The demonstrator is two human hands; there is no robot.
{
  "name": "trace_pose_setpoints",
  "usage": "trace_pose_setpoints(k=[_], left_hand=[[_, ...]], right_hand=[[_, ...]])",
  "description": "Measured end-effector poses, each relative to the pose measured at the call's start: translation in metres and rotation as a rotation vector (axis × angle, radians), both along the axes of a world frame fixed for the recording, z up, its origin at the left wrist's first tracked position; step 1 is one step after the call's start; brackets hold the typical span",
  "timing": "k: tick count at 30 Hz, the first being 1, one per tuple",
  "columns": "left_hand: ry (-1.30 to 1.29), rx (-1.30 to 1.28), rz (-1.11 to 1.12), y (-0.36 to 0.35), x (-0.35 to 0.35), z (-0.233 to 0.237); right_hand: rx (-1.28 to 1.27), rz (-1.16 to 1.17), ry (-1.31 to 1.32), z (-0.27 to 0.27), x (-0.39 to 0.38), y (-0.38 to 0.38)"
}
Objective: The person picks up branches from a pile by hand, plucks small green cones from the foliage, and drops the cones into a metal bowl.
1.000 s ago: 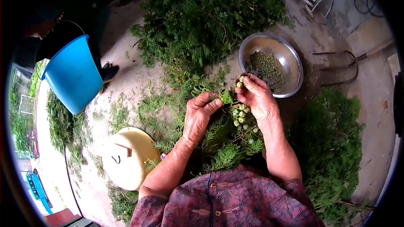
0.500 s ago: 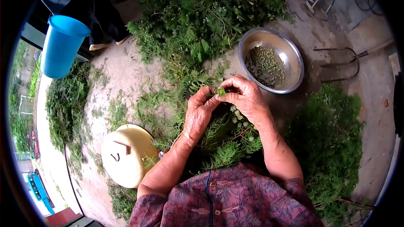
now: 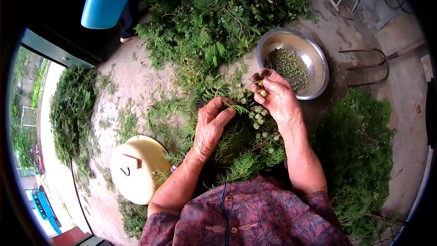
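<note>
My left hand [image 3: 213,125] pinches a sprig of a leafy evergreen branch [image 3: 243,166] that lies across my lap. Clusters of pale green cones [image 3: 260,117] show on this branch, between my two hands. Held up near the rim of a steel bowl [image 3: 322,79], my right hand [image 3: 278,98] has its fingers curled round a few small green cones [image 3: 263,93]. Many loose green cones [image 3: 289,66] lie in the bottom of the bowl. Part of what sits inside my right fingers is hidden.
A large heap of cut branches [image 3: 218,23] lies ahead, with more greenery [image 3: 355,155] at right. A metal fork [image 3: 387,70] rests on the floor beyond the bowl. At left stands a cream upturned tub [image 3: 136,173]. A blue bucket [image 3: 107,2] hangs beside a person's leg.
My right hand has come away from my left, moving up and right toward the bowl with cones in its fingers. The blue bucket and the person have moved farther back and right.
</note>
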State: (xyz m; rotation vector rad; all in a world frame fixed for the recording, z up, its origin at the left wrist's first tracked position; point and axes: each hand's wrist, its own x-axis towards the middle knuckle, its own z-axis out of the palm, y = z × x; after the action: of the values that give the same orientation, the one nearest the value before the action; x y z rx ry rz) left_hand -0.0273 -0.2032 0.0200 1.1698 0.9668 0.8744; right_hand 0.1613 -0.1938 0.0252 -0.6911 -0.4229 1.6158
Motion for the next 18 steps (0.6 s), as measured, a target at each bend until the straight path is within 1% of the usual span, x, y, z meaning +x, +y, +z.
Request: trace_pose_setpoints(k=[2, 3, 4, 5, 7, 8, 9, 11, 12, 15, 16, 18], left_hand=[[-0.015, 0.081, -0.014, -0.002, 0.001, -0.002], [0.101, 0.247, -0.041, -0.002, 0.001, -0.003], [0.216, 0.414, -0.069, -0.002, -0.001, -0.004], [0.332, 0.581, -0.095, -0.001, -0.001, -0.004], [0.329, 0.583, -0.074, -0.004, -0.001, -0.005], [0.332, 0.604, -0.071, -0.004, -0.001, -0.008], [0.335, 0.625, -0.068, -0.005, -0.001, -0.009], [0.368, 0.563, -0.021, -0.008, 0.0, -0.007], [0.384, 0.533, 0.003, -0.01, 0.0, -0.006], [0.172, 0.295, 0.124, -0.014, 0.008, -0.016], [0.26, 0.405, 0.102, -0.012, 0.006, -0.017], [0.398, 0.564, 0.1, -0.008, 0.007, -0.017]], right_hand=[[0.025, 0.023, -0.078, -0.01, 0.008, 0.0], [0.038, 0.034, -0.117, -0.012, 0.011, 0.0], [-0.009, 0.064, -0.255, -0.01, 0.013, -0.002], [0.007, 0.076, -0.456, -0.007, 0.012, -0.001], [0.04, 0.099, -0.858, -0.001, 0.01, 0.0], [0.186, 0.081, -1.158, 0.001, 0.007, 0.0], [0.233, 0.137, -1.193, 0.0, 0.007, 0.003], [0.329, 0.246, -1.262, -0.007, 0.008, 0.01], [0.386, 0.253, -1.288, -0.013, 0.006, 0.011], [0.316, 0.406, -1.25, -0.011, 0.006, 0.01], [0.21, 0.351, -1.107, -0.01, 0.003, 0.006], [0.108, 0.311, -0.914, -0.007, 0.007, 0.002]])
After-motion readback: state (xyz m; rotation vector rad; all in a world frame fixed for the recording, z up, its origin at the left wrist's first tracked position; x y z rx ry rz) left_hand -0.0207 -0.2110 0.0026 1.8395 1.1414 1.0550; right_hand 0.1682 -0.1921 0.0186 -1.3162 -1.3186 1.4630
